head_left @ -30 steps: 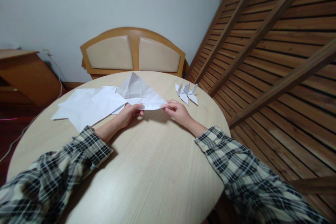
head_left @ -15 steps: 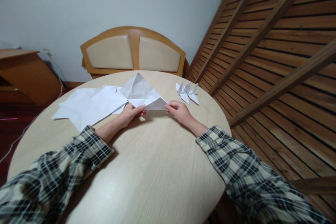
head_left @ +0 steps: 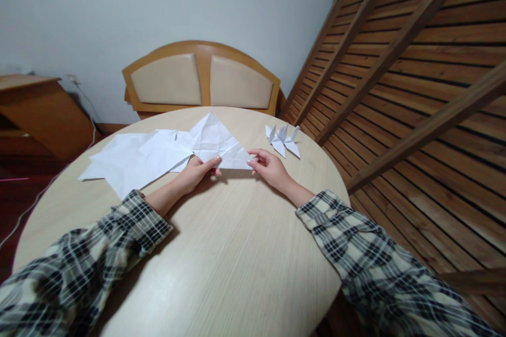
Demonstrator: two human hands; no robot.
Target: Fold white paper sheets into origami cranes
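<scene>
- Held a creased white sheet in both hands, to the left of the three folded paper birds and near them, with far point aimed away and near edge running almost straight across.
- Pinched that near edge with the left hand, thumb above and fingers curled beneath, well to the left of the birds.
- Pinched the right corner with the right hand, thumb against index finger, just on the near side of the birds and a little left.
- Saw several crease lines across the sheet, one slanting toward the right corner; could not tell full contact with the tabletop beneath, only shadow below the near edge.
- Judged the step in hand as a fold being set or adjusted along the near edge, with no finished shape apparent yet.
- Judged the next move as calling for a firm left pinch, a careful lining-up of the right corner, then finger pressure along the crease.
- Noticed a pile of white paper farther left of the birds, right beside the sheet; could not make out any overlap.
- Noted a padded headboard beyond the birds to the left, and a slatted wooden panel to their right.
</scene>
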